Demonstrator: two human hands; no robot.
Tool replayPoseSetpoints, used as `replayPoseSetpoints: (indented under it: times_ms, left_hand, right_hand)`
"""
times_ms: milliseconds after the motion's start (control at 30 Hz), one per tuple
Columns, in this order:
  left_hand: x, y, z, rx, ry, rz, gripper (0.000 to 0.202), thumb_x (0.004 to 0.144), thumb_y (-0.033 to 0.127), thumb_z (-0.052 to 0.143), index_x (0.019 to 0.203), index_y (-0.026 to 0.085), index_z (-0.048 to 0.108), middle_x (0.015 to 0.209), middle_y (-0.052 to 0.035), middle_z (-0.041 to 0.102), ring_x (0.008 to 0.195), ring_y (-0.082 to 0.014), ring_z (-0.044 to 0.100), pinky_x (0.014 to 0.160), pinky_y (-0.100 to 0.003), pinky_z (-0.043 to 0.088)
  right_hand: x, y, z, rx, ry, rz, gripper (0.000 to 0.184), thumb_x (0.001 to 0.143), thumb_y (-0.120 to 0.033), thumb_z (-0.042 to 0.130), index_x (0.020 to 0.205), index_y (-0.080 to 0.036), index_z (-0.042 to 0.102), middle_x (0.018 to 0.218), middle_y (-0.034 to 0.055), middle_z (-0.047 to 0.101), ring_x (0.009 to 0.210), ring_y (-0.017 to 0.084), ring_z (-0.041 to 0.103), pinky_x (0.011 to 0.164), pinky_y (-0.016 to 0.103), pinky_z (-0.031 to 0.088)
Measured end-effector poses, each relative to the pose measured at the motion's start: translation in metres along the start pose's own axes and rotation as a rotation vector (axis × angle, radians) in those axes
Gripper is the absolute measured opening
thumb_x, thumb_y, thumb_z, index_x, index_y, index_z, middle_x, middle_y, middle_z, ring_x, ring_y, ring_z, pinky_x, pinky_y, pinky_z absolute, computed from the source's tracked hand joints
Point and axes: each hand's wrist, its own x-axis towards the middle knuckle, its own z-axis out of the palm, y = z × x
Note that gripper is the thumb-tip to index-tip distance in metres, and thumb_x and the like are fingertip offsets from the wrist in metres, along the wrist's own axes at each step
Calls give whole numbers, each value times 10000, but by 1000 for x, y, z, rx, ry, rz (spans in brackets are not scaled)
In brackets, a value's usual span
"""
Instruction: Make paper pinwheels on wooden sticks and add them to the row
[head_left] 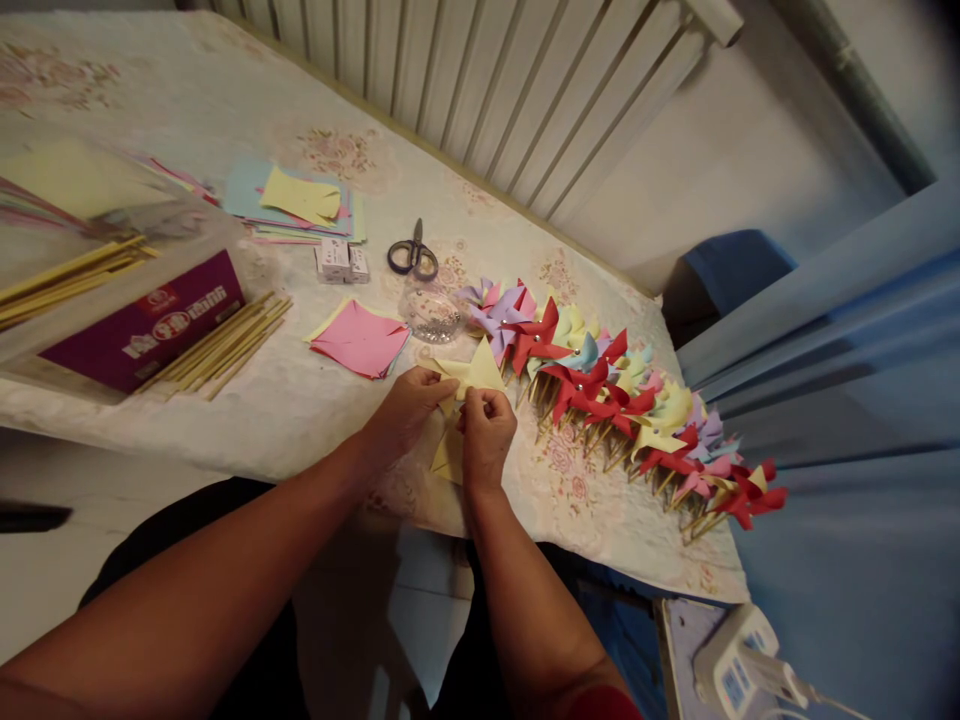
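Note:
My left hand [409,408] and my right hand [486,438] meet over a pale yellow paper pinwheel piece [474,375] at the near edge of the table. Both hands pinch the folded yellow paper, fingers closed on it; part of the sheet hangs below my right hand. Just right of my hands lies a long row of finished paper pinwheels [622,400] in red, yellow, purple and blue on thin wooden sticks.
A pink paper stack [360,342], a clear dish of small pins [430,312], scissors [413,253], small white boxes [341,262], more coloured paper [300,205], wooden sticks [225,345] and a maroon box [146,325] lie on the floral cloth [300,410]. A radiator [525,80] stands behind.

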Motion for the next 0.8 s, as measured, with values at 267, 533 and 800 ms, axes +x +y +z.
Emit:
replayPoseSetpoints:
  times_ms: [267,533,800]
  left_hand:
    - [-3,3,2,20,32,-4,207,627,282,716,591,161,551,562,49,485,524,-74,375,486,-226,285]
    - [-2,2,1,28,30,-10,204,655,286,699,614,159,545,566,56,487,525,-74,383,492,-222,289]
    - [-3,3,1,11,14,-18,240,638,285,729,598,156,530,553,59,468,518,-69,361,493,-230,273]
  right_hand:
    - [0,-2,0,13,-6,23,227,804,-401,594,694,-210,540,546,-64,534,491,110,480,500,240,385]
    - [1,-1,0,-5,-4,4,227,798,-398,607,683,-213,542,529,-74,503,492,114,462,501,244,370]
    - [0,1,0,-6,2,12,236,806,-406,606,689,-210,543,548,-68,518,502,112,469,512,243,377]
